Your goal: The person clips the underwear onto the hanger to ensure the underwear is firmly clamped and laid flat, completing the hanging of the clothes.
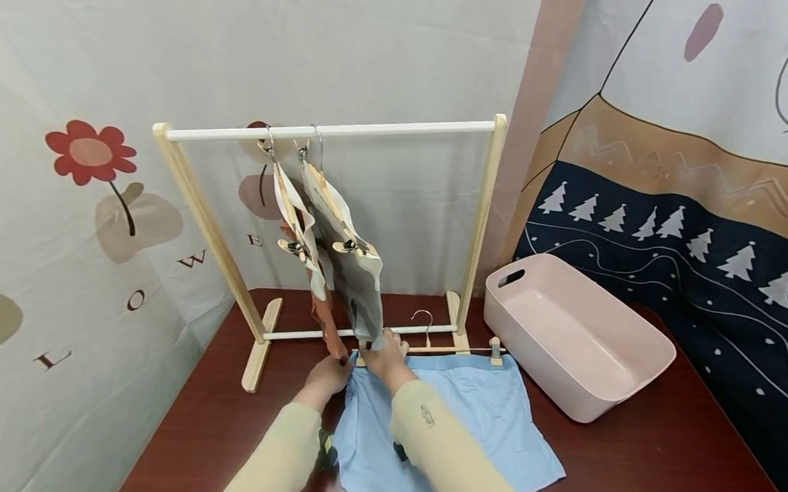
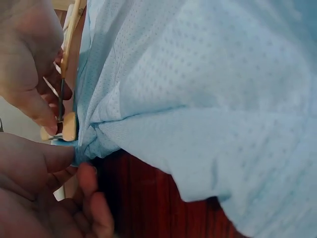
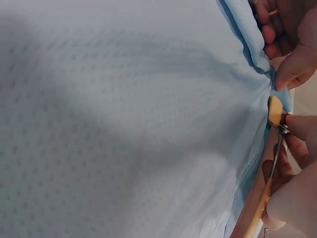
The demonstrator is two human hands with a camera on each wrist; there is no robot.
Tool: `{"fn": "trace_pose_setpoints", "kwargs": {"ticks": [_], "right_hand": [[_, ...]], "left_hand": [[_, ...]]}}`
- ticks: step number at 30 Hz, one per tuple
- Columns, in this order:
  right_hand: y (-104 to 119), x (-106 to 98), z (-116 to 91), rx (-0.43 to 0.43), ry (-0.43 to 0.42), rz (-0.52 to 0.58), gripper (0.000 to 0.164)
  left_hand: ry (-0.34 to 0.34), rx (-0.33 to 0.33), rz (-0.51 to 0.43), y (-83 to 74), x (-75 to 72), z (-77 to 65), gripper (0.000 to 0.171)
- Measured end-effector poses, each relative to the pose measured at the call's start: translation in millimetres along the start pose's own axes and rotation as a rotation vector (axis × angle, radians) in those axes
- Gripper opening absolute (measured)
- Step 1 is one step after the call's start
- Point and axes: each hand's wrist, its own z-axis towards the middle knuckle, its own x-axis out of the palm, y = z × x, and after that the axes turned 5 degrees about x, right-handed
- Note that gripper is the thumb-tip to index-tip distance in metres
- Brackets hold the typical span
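Note:
Light blue shorts (image 1: 470,413) lie spread on the table, their waistband along a wooden clip hanger (image 1: 429,347). At the hanger's right end, a wooden clip (image 1: 496,352) sits on the waistband. My left hand (image 1: 327,377) pinches the waistband's left corner between thumb and finger, plainer in the left wrist view. Beside it, my right hand (image 1: 388,356) grips the other clip (image 3: 275,111) at the hanger's left end, against the fabric. In the head view, hanging clothes partly cover this spot.
A wooden rack (image 1: 334,130) with a white rail stands behind the shorts. Two hangers carry clothes, including a grey garment (image 1: 356,285) and a brown-and-white one (image 1: 322,302), down to my hands. To the right is a pink bin (image 1: 572,326) on the dark red table (image 1: 619,457).

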Motion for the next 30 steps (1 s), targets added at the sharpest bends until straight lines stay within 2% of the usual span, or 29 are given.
{"fn": "trace_pose_setpoints", "kwargs": {"ticks": [5,9,13,16,21,25,30], "right_hand": [[-4,-3,1,-0.064,-0.013,0.033,0.019],[-8,-9,3,-0.133,0.014,0.007,0.029],[-11,-19,8,-0.231,0.028,0.012,0.033],[-11,-27,11,-0.286,0.022,0.061,0.037],[-9,-39,8,-0.259,0.055,0.150,0.051],[-7,-50,4,-0.224,0.098,0.203,0.049],[-6,-61,1,-0.220,0.142,0.255,0.050]], "left_hand": [[-0.070,0.013,-0.105,1.5,2.1,-2.1,0.032],[-0.144,0.006,-0.238,2.1,2.7,-5.7,0.024],[-0.179,-0.017,-0.386,0.6,1.6,-8.1,0.026],[-0.171,-0.012,-0.491,-1.7,1.0,-9.2,0.036],[-0.125,0.011,-0.669,-4.3,1.1,-13.5,0.045],[-0.081,0.007,-0.755,-8.4,2.4,-16.4,0.048],[-0.087,-0.013,-0.851,-12.9,6.3,-18.4,0.052]]}}
